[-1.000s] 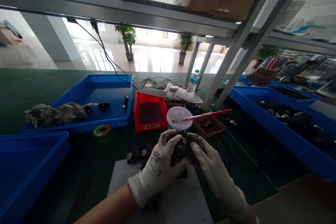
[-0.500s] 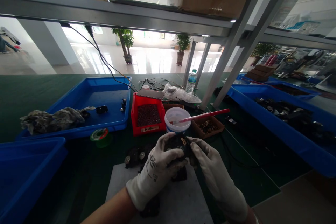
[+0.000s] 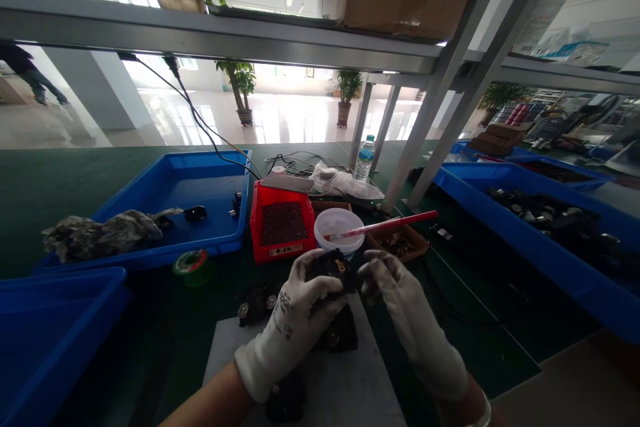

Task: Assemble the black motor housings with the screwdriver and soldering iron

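Note:
My left hand (image 3: 293, 327), in a white coated work glove, grips a black part (image 3: 333, 270) with small brass fittings on its top. My right hand (image 3: 413, 323), gloved the same, is raised next to that part's right side, its fingertips bunched and nearly touching it. Whether they pinch something small is hidden. Below both hands lies a pale grey board (image 3: 305, 373) with dark parts (image 3: 340, 333) on it. More of these parts (image 3: 257, 303) sit at its far edge. A white tub (image 3: 339, 230) with a red-pink stick stands just beyond the hands.
A red bin of dark granules (image 3: 283, 227) and a brown tray of brass fittings (image 3: 397, 245) flank the tub. Blue trays stand left (image 3: 170, 180) and right (image 3: 530, 240), the right one holding black parts. Metal shelf posts (image 3: 430, 127) rise behind.
My hands have lifted the black part slightly, and my right hand has drawn a little away from it. The whole view has shifted slightly as my head moved.

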`<state>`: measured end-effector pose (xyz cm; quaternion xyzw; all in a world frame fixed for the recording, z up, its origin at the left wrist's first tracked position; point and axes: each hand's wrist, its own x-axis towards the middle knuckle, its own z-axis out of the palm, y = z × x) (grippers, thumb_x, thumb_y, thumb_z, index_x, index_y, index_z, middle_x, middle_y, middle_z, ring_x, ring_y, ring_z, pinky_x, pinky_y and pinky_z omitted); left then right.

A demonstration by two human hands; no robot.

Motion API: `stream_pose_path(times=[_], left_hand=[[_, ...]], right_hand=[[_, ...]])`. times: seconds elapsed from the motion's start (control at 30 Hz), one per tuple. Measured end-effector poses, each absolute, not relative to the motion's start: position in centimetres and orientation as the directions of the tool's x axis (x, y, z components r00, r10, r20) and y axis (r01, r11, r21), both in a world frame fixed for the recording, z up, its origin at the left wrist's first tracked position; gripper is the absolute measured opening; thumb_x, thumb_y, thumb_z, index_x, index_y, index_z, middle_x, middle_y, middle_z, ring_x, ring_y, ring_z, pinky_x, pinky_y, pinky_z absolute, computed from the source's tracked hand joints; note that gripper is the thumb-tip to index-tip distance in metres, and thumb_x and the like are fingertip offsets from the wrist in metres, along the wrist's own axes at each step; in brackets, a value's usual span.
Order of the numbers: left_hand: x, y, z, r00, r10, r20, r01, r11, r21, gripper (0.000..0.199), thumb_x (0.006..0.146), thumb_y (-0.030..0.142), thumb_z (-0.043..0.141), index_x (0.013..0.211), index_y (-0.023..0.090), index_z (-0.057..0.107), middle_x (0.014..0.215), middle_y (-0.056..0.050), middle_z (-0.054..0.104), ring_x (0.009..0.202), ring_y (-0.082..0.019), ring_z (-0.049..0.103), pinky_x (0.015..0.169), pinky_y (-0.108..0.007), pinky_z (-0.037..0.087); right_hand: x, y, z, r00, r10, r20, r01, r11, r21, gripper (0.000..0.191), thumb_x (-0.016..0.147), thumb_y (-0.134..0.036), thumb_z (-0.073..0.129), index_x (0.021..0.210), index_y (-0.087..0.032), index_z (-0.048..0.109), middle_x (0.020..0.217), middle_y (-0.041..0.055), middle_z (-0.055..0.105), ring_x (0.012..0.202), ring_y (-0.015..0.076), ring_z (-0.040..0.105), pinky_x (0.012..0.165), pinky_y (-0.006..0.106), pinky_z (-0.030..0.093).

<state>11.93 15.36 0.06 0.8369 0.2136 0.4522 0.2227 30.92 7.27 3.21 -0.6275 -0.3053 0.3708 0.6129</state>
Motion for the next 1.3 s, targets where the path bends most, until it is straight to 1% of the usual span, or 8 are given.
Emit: stream_pose_path(times=[0.13,0.33,0.6,0.73,0.83,0.93,1.1,1.3], left_hand=[[11.6,16.5,0.1,0.407,0.662,0.629,0.170,-0.731,0.660,0.045,0.084,0.019,0.079,0.124,0.027,0.061,0.134,-0.010,0.063,0.125,-0.029,0.066,0.103,-0.046,0.060],[10.8,18.6,0.0,0.298,0.786,0.542,0.215,-0.609,0.764,0.073,0.086,0.026,0.076,0.150,0.024,0.040,0.143,-0.015,0.063,0.130,-0.029,0.067,0.106,-0.047,0.060],[10.3,19.7,-0.3,0.335,0.778,0.531,0.276,-0.620,0.734,0.081,0.088,0.028,0.076,0.157,0.024,0.034,0.149,-0.017,0.060,0.139,-0.032,0.061,0.112,-0.053,0.055],[10.3,19.5,-0.1,0.363,0.756,0.545,0.266,-0.644,0.717,0.085,0.088,0.024,0.075,0.160,0.024,0.030,0.151,-0.018,0.060,0.138,-0.031,0.061,0.112,-0.052,0.055],[10.4,19.5,0.0,0.377,0.747,0.547,0.256,-0.652,0.714,0.086,0.088,0.022,0.075,0.160,0.022,0.029,0.149,-0.018,0.061,0.137,-0.031,0.063,0.111,-0.051,0.056],[10.5,19.3,0.0,0.401,0.734,0.548,0.248,-0.663,0.706,0.087,0.087,0.021,0.076,0.160,0.022,0.029,0.148,-0.018,0.062,0.135,-0.031,0.064,0.110,-0.050,0.057],[10.6,18.7,0.1,0.432,0.695,0.575,0.279,-0.709,0.648,0.089,0.086,0.021,0.077,0.161,0.022,0.027,0.149,-0.020,0.060,0.136,-0.034,0.063,0.109,-0.052,0.057],[10.7,18.5,-0.1,0.439,0.593,0.675,0.318,-0.805,0.501,0.088,0.088,0.021,0.076,0.161,0.021,0.026,0.145,-0.021,0.063,0.132,-0.036,0.066,0.105,-0.052,0.060]], right_hand=[[35.3,11.4,3.3,0.682,0.731,-0.016,-0.047,0.021,-0.999,0.055,0.077,-0.065,0.080,0.110,-0.025,0.062,0.083,-0.0007,0.069,0.068,0.0170,0.065,0.056,0.026,0.056],[36.0,15.6,4.6,0.563,0.806,0.182,0.151,0.115,-0.982,0.048,0.077,-0.066,0.078,0.087,-0.020,0.068,0.075,0.0019,0.070,0.067,0.0190,0.064,0.060,0.029,0.052],[34.5,16.0,5.3,0.511,0.812,0.281,0.342,0.108,-0.934,0.045,0.085,-0.066,0.070,0.078,-0.022,0.068,0.064,0.0022,0.069,0.060,0.0212,0.066,0.059,0.033,0.053],[34.6,12.4,7.2,0.636,0.658,0.403,0.394,0.173,-0.903,0.037,0.093,-0.059,0.065,0.093,-0.022,0.071,0.084,0.0051,0.076,0.070,0.0221,0.069,0.064,0.035,0.056],[33.1,8.7,8.5,0.701,0.529,0.478,0.328,0.356,-0.875,0.022,0.098,-0.043,0.066,0.091,-0.024,0.071,0.091,0.0041,0.076,0.078,0.0211,0.072,0.065,0.032,0.059],[31.1,5.9,8.8,0.617,0.560,0.553,0.326,0.458,-0.827,0.013,0.099,-0.031,0.066,0.089,-0.026,0.073,0.093,0.0036,0.077,0.089,0.0217,0.075,0.070,0.031,0.063],[29.4,4.7,8.3,0.387,0.609,0.692,0.469,0.516,-0.717,0.018,0.100,-0.019,0.063,0.101,-0.031,0.075,0.101,0.0033,0.078,0.098,0.0235,0.075,0.077,0.036,0.066],[29.6,5.2,8.6,0.366,0.633,0.682,0.527,0.464,-0.712,0.014,0.095,-0.018,0.065,0.093,-0.029,0.075,0.095,0.0039,0.080,0.092,0.0256,0.077,0.077,0.042,0.067]])
